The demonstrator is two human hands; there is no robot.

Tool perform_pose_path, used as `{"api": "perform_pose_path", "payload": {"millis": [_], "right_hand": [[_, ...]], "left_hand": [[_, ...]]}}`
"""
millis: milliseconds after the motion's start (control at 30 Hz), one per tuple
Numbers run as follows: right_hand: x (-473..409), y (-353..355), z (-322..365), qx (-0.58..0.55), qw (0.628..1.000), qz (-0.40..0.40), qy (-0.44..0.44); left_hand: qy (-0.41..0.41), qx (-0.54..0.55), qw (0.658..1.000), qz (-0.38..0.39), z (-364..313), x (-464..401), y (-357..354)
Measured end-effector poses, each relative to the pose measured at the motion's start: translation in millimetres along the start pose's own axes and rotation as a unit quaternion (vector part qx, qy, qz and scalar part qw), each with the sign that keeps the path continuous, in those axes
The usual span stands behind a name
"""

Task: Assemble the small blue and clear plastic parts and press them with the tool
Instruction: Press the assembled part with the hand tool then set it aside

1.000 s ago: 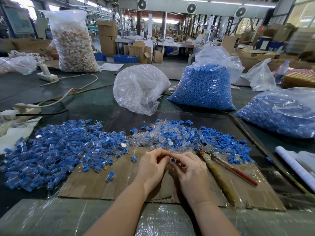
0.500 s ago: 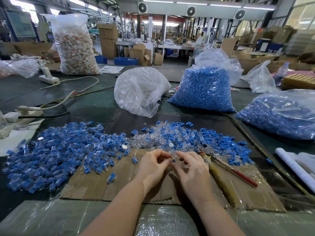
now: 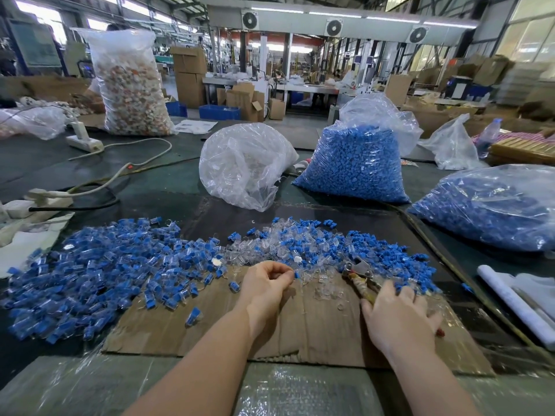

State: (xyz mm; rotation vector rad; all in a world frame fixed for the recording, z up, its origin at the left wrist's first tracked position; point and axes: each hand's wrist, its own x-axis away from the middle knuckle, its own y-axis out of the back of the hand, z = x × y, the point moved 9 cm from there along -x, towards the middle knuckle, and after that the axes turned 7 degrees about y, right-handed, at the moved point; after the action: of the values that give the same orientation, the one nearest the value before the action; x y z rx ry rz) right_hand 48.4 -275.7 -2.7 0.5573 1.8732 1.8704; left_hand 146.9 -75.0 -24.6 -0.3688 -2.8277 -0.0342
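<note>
**Right hand leaves the part for the pliers**

Your hands were together at centre frame a moment ago; now they have split. Your left hand (image 3: 267, 283) pinches the joined blue and clear part (image 3: 296, 275) alone, just above the cardboard (image 3: 315, 325). Your right hand (image 3: 399, 316), fingers spread, has dropped onto the pliers (image 3: 359, 273) handles at lower right. Pressing looks to come next.

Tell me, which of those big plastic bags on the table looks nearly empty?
The crumpled clear bag in the middle, just left of the upright bag packed with blue parts. It sags, see-through, while the other bags bulge with pieces.
</note>
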Motion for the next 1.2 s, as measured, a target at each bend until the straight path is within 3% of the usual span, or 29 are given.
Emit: {"api": "perform_pose_path", "payload": {"millis": [200,300,400,533,700,1200], "right_hand": [[6,23,31,-0.061,0.988,-0.051,0.131],[12,25,55,-0.225,0.955,0.022,0.19],[21,23,74,-0.388,0.891,0.122,0.2],[30,20,82,-0.432,0.866,0.173,0.184],[36,11,92,-0.501,0.806,0.263,0.173],[36,17,102,-0.448,0.823,0.284,0.206]], "left_hand": [[0.044,0.069,0.997,-0.002,4,-5,5],[0.059,0.094,0.994,-0.007,3,-7,6],[0.054,0.095,0.994,-0.019,-3,-9,9],[0.054,0.084,0.994,-0.038,-5,-10,14],[0.057,0.062,0.994,-0.063,-4,-10,21],[0.048,0.087,0.989,-0.11,-7,-12,33]]}}
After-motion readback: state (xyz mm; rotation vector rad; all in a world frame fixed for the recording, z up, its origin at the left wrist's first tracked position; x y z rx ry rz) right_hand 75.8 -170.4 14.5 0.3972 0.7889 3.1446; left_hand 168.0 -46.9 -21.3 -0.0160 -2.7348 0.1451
